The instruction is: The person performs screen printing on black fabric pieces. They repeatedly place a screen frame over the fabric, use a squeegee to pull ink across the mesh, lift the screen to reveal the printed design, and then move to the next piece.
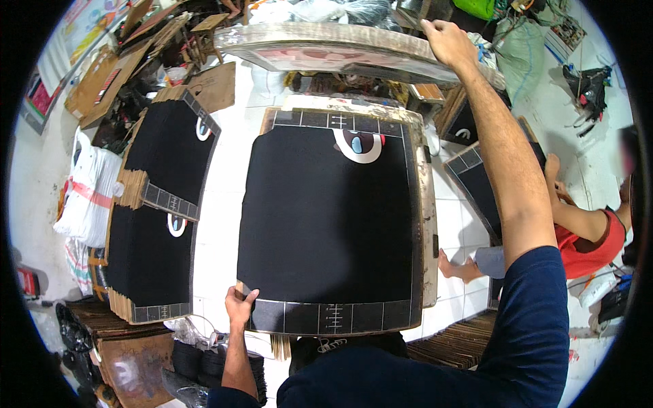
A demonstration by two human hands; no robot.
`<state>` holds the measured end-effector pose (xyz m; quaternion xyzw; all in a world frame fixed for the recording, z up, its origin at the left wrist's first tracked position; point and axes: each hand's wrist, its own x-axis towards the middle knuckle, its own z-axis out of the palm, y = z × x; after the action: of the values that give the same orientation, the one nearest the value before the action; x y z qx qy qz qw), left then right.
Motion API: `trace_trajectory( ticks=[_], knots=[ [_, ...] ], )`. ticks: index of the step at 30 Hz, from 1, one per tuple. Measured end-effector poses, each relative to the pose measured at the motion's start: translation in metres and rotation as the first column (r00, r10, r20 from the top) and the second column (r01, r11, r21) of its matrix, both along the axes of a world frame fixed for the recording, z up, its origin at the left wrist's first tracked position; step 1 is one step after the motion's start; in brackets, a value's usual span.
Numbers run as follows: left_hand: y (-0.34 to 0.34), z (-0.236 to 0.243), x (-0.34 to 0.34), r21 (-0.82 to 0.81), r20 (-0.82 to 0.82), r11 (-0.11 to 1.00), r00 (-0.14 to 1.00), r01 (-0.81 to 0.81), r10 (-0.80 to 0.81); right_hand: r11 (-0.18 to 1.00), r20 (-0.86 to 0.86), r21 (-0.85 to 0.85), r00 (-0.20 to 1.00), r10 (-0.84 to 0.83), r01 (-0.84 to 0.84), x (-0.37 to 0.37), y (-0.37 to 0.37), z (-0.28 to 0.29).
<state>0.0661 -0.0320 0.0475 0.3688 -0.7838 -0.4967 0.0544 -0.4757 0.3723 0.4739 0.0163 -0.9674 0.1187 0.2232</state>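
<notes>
A black cloth panel (313, 231) lies flat in front of me on a dark board (292, 317) with white grid lines. Near its far edge is a printed eye shape (360, 148) in white, brown and blue. My left hand (239, 306) grips the board's near left corner, thumb on top, most fingers hidden. Beyond the board, a wide framed screen (306, 38) stands tilted up, its reddish patterned face partly showing. At its upper right, my right hand (450, 46) is closed round the frame's edge, arm stretched out.
More cloth-covered boards (166, 146) with eye prints stand on stacks at the left, and another board (473, 177) at the right. A person in a red top (592, 245) sits at the right. Stacked boards (449, 340), a white sack (92, 190) and a green sack (517, 58) stand around.
</notes>
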Motion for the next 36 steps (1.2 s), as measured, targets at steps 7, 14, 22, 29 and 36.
trace_trajectory(
  ticks=[7,14,22,29,36],
  knots=[
    [0.035,0.021,-0.028,-0.231,0.320,0.950,0.938,0.212,-0.132,0.990,-0.033,-0.129,0.998,0.048,-0.052,0.007,-0.007,0.018],
    [0.036,0.050,-0.058,-0.244,0.419,0.935,0.897,0.259,-0.139,0.994,-0.028,-0.107,1.000,0.013,-0.016,-0.002,-0.011,0.038],
    [0.039,0.062,-0.076,-0.263,0.371,0.932,0.918,0.251,-0.142,0.998,-0.071,-0.058,0.997,0.031,-0.036,-0.026,-0.008,0.045],
    [0.026,0.028,-0.081,-0.231,0.506,0.944,0.858,0.235,-0.089,0.999,-0.053,-0.037,0.998,0.020,-0.022,-0.023,-0.012,0.048],
    [0.022,0.025,-0.104,-0.322,0.542,0.845,0.815,0.428,-0.206,0.997,-0.051,-0.049,0.997,0.061,-0.063,0.021,-0.002,-0.005]
  ],
)
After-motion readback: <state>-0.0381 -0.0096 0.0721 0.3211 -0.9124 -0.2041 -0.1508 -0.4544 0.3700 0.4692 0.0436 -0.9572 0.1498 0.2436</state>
